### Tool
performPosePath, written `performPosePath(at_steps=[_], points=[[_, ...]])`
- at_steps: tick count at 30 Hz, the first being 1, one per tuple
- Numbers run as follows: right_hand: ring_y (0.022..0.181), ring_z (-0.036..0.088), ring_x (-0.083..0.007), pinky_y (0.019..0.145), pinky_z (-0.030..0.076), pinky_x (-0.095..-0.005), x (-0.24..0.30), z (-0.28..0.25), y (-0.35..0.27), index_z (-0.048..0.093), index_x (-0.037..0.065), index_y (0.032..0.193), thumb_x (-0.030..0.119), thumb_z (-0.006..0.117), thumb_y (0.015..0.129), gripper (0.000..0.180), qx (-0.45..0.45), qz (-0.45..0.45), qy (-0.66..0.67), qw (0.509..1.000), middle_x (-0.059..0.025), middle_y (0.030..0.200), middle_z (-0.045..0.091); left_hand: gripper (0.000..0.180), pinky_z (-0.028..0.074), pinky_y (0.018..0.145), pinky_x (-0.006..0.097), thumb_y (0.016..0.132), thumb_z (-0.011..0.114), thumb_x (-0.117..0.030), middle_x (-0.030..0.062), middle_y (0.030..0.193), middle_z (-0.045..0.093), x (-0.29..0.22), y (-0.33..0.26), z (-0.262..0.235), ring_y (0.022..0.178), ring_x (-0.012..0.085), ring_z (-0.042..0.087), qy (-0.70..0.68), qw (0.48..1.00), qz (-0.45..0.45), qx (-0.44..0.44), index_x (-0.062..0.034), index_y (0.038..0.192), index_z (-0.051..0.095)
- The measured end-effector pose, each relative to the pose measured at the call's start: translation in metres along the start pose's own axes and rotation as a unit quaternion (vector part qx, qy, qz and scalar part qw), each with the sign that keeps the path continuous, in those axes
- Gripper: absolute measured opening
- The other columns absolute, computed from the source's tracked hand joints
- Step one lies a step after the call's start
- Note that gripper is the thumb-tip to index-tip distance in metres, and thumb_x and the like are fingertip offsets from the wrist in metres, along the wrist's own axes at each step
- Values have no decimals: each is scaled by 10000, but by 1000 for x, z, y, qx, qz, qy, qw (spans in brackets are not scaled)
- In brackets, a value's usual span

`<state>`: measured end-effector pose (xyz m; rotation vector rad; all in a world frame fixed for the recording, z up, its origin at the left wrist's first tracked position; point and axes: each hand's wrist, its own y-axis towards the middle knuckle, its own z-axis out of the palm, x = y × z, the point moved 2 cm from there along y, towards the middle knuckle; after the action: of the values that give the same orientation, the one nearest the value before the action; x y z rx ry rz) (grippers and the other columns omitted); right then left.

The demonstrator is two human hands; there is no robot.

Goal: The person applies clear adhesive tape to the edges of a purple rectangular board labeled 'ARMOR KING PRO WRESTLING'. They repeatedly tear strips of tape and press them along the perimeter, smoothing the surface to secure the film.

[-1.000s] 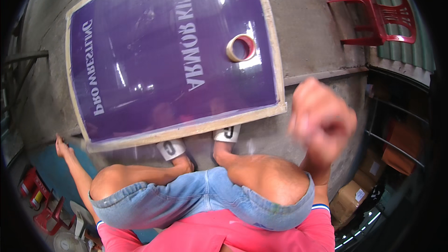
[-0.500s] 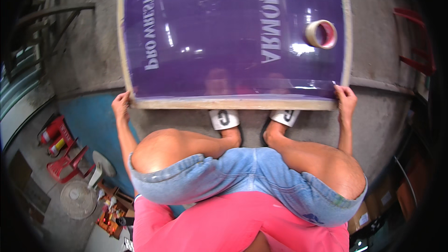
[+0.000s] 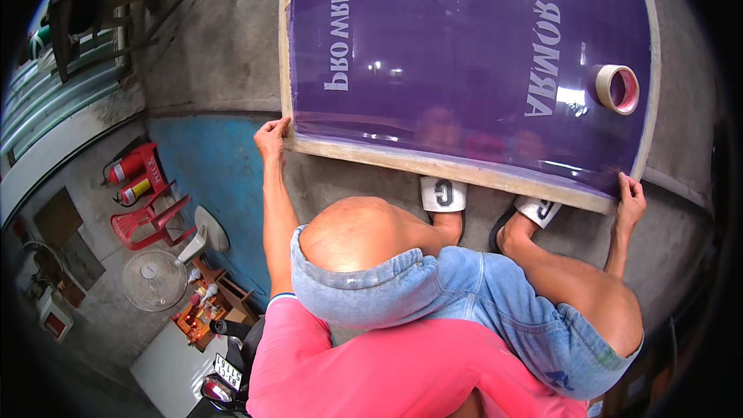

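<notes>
person squats on the concrete floor [image 3: 224, 54] at the near edge of a big purple screen [image 3: 464, 39] in a pale wooden frame [image 3: 433, 164], lying flat just past the feet. left hand [image 3: 271, 138] grips the frame's near left corner, fingers curled closed around it. right hand [image 3: 631, 195] holds the near right corner, fingers wrapped over the edge. a tape roll [image 3: 617, 89] sits on the screen near its right side, apart from both hands. white sandals [image 3: 443, 194] sit just under the near frame edge. red chair [image 3: 147, 220] and fan [image 3: 153, 280] sit well off to the left.
</notes>
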<state>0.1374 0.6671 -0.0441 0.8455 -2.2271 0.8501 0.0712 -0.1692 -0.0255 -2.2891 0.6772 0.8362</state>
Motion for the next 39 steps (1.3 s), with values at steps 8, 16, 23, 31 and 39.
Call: performPosePath(at_steps=[8, 16, 23, 31, 39], points=[[771, 587, -103, 717, 471, -255, 23, 14, -7, 736, -12, 867, 178, 804, 822, 207, -37, -62, -50, 996, -31, 855, 641, 207, 412, 564, 240, 767, 854, -151, 4, 685, 643, 2, 1, 2, 596, 85, 529, 52, 998, 7, -33, -2, 767, 710], [712, 599, -182, 677, 483, -317, 56, 19, -25, 726, 14, 820, 223, 813, 800, 227, -95, -101, -137, 981, -53, 802, 619, 298, 417, 578, 259, 747, 880, -238, 17, 682, 635, -2, 4, 6, 608, 95, 526, 92, 996, 6, -10, -8, 758, 692], [878, 582, -227, 785, 495, -367, 58, 5, -25, 598, -3, 1049, 379, 871, 714, 577, -56, -53, -246, 966, -101, 972, 602, 592, 494, 728, 336, 619, 921, -446, 54, 771, 663, -9, 2, 1, 755, 195, 615, 249, 968, 23, -3, 0, 942, 705], [1245, 480, -346, 1066, 394, -439, 96, -7, -17, 506, 36, 1341, 363, 823, 754, 743, -16, -343, -341, 875, -168, 1307, 520, 1292, 223, 1109, 645, 537, 876, -624, 209, 1545, 320, 6, -45, -6, 1449, 389, 252, 432, 864, 240, -102, -59, 1533, 277], [1346, 451, -266, 1061, 384, -402, 149, 95, 8, 497, 85, 1374, 276, 728, 877, 581, -50, -505, -324, 798, -90, 1358, 540, 983, -21, 1179, 626, 874, 360, -767, 93, 1655, 96, -53, -185, 176, 1529, 290, 27, 346, 815, 405, 231, -117, 1581, 152]])
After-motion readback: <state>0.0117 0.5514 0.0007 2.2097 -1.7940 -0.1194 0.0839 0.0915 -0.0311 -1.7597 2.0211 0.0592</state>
